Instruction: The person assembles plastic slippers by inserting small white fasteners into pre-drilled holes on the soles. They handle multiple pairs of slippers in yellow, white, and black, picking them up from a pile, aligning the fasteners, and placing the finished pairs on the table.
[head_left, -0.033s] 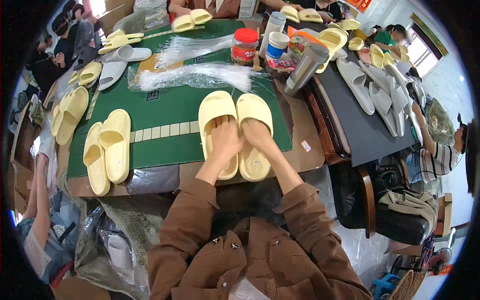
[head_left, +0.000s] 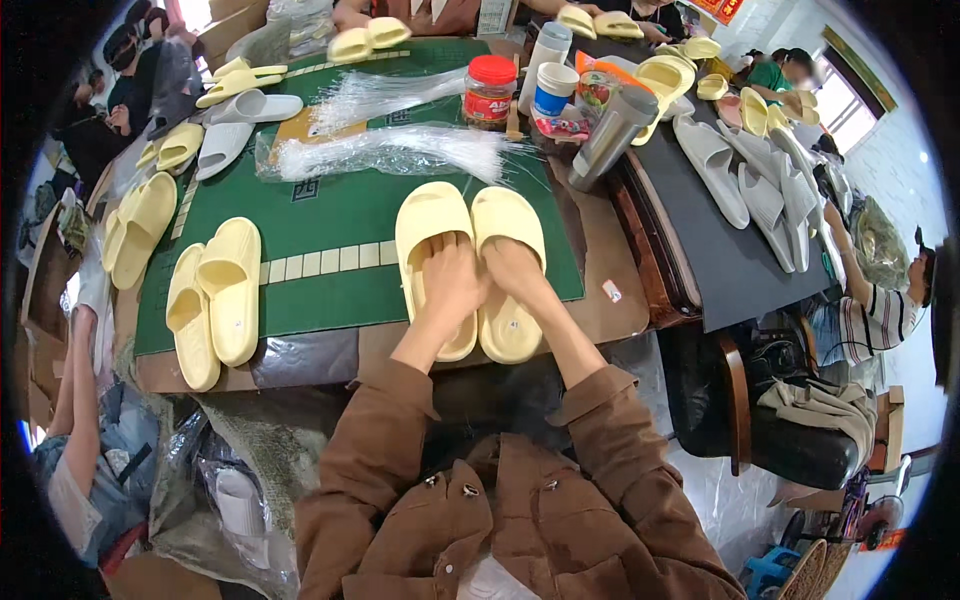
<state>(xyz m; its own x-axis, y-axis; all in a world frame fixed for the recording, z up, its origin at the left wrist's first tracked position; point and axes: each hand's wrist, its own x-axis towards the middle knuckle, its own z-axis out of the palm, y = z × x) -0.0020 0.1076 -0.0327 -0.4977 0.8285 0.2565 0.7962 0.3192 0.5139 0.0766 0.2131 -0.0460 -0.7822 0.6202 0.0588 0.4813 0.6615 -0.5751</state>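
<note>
Side by side at the table's near edge lie two pale yellow slippers, a left slipper (head_left: 432, 208) and a right slipper (head_left: 508, 213), toes pointing away from me. My left hand (head_left: 452, 275) reaches into the left slipper, its curled fingers gripping at the strap's inner side. Inside the right one, my right hand (head_left: 512, 268) grips under the strap, close beside the left hand. Both sets of fingertips are hidden by the straps. Another yellow slipper pair (head_left: 230, 290) rests to the left.
Clear bags of thin white plastic strips (head_left: 400, 153) lie beyond the slippers on the green mat (head_left: 330, 215). A red-lidded jar (head_left: 490, 90), a paper cup (head_left: 553, 92) and a steel flask (head_left: 614, 138) stand at the back right. Grey slippers (head_left: 710, 170) cover the dark table on the right.
Across the table, another person's yellow slippers have shifted slightly to the left. My hands and the two slippers they are in have hardly moved.
</note>
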